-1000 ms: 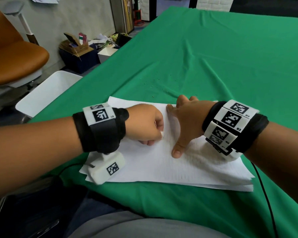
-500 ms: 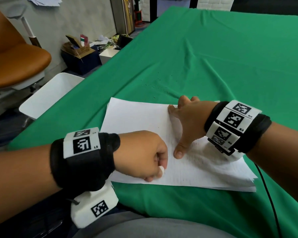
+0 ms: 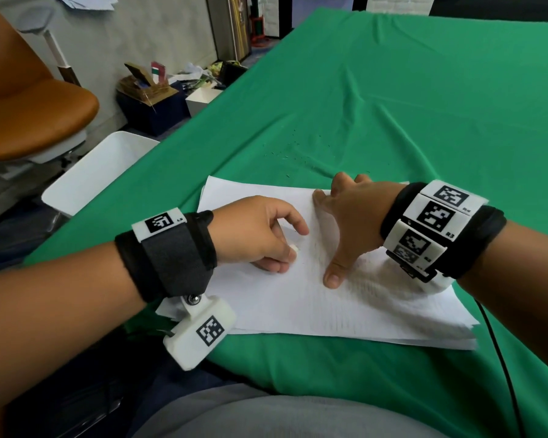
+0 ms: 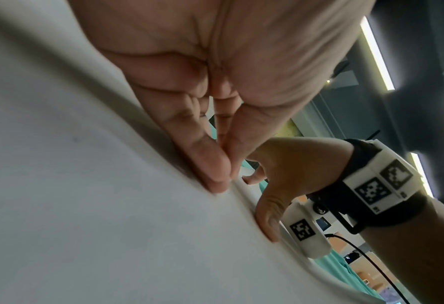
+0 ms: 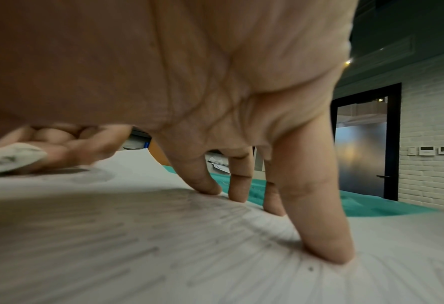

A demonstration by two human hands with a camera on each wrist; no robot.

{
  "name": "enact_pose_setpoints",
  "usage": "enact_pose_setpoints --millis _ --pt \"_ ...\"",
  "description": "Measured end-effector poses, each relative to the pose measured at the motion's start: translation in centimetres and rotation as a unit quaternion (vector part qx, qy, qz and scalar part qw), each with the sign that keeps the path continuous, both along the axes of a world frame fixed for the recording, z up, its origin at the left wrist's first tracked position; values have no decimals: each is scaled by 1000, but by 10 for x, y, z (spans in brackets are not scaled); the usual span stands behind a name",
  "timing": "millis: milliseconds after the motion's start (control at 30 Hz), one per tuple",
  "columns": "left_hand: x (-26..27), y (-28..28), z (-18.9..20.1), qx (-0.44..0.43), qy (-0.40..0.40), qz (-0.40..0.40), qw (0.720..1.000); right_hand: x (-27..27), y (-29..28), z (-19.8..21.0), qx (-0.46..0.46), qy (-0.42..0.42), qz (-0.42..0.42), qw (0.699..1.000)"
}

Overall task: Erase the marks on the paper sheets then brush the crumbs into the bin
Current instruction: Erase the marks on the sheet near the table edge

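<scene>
A stack of white paper sheets (image 3: pixel 314 311) lies on the green cloth near the front edge. My left hand (image 3: pixel 266 235) pinches a small white eraser (image 3: pixel 294 248), smudged grey (image 5: pixel 10 158), and holds it against the top sheet (image 4: pixel 85 205). Faint pencil marks (image 3: pixel 323 248) run down the sheet beside it. My right hand (image 3: pixel 345 222) is spread on the paper (image 5: pixel 163 246) with straight fingers (image 5: pixel 317 226) pressing it down, the thumb (image 4: pixel 267 218) towards me. Dark eraser crumbs (image 3: pixel 291 150) are scattered on the cloth beyond the sheets.
A white bin (image 3: pixel 98 172) stands on the floor off the table's left edge. An orange chair (image 3: pixel 29 121) and boxes of clutter (image 3: pixel 152 93) stand further left. The green table (image 3: pixel 424 105) stretches far beyond the paper.
My left hand with the eraser moved towards me and then back up the sheet to beside my right thumb. The right hand has stayed pressed on the paper.
</scene>
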State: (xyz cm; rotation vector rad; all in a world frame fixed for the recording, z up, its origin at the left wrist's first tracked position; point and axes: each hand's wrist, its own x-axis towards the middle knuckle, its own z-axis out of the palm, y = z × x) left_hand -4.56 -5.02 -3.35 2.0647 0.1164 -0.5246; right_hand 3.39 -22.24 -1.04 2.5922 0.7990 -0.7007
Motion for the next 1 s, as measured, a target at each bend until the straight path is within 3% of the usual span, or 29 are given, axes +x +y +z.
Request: enact_pose_setpoints --millis 333,600,733,833,1000 --pt "-2 2 -3 -4 -2 -7 1000 1 -1 -1 9 1 -1 1000" --pt "3 -3 4 88 -31 -75 993 0 0 -1 2 -1 0 1000" --pt "10 -4 13 233 -115 -179 949 2 -1 -2 5 0 3 1000" --pt "10 -5 17 276 -143 -246 918 1 0 -1 2 -1 3 1000" --pt "5 -2 15 318 -143 -213 912 2 -2 -4 8 2 3 1000"
